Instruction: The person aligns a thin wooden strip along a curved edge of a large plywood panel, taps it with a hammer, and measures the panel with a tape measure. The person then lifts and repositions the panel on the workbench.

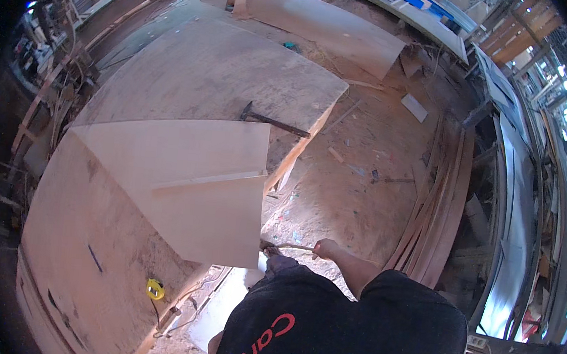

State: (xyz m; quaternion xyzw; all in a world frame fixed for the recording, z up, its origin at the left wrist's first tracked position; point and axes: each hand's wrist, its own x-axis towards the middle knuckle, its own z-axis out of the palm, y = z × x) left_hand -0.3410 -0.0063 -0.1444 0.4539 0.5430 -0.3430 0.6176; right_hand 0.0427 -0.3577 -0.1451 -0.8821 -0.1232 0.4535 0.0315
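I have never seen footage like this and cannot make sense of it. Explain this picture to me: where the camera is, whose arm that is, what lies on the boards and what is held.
There is no machine here. The camera sits on a person's head and looks down, and its wide lens bends straight edges near the rim. The dark shape at the bottom is the person's own black shirt.

The right hand reaches forward and grips a thin metal tool; its kind is too small to tell. The left hand is hidden; only a bit of that arm shows at the lower edge.

In front lies a pale plywood sheet with a thin wooden strip across it, on a stack of larger, dustier boards. A hammer lies on the upper board, and a yellow tape measure and a dark pencil-like stick on the lower one. Thin bent strips lean at the right, on a sawdust-covered floor.
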